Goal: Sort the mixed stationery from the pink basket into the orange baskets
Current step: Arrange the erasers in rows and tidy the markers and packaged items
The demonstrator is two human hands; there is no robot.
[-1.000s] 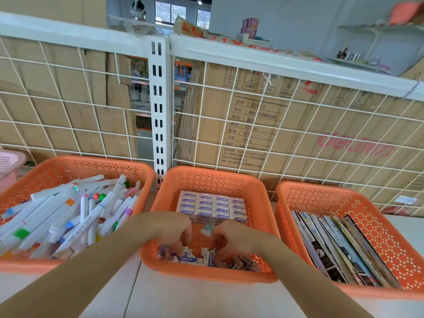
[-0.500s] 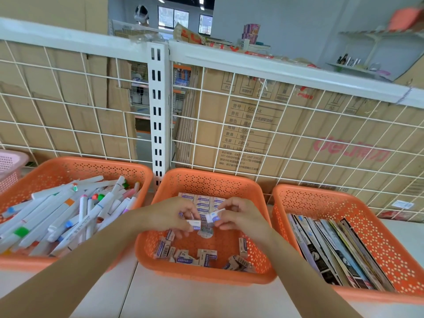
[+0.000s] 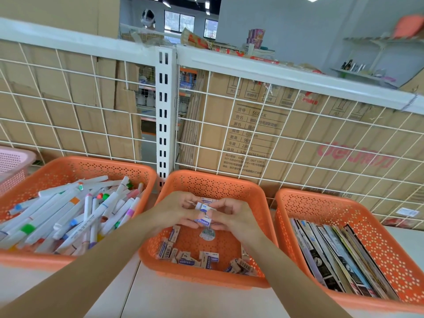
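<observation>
Three orange baskets stand in a row. My left hand [image 3: 176,211] and my right hand [image 3: 231,218] meet over the middle basket [image 3: 213,180], both pinching small white-and-blue erasers [image 3: 203,213] held together between the fingertips. Loose erasers [image 3: 199,260] lie along that basket's front edge; the stacked rows at its back are mostly hidden behind my hands. The left basket [image 3: 68,166] is full of marker pens [image 3: 68,216]. The right basket [image 3: 321,200] holds booklets [image 3: 339,255] standing on edge. The pink basket [image 3: 13,159] shows only partly at the far left edge.
A white wire-grid panel [image 3: 252,125] with a slotted upright post [image 3: 164,111] stands right behind the baskets, with cardboard boxes behind it. The baskets sit on a white tabletop [image 3: 183,299].
My hands rose from the loose erasers at the front of the middle basket, each pinching erasers, and have drawn them together over the basket's middle.
</observation>
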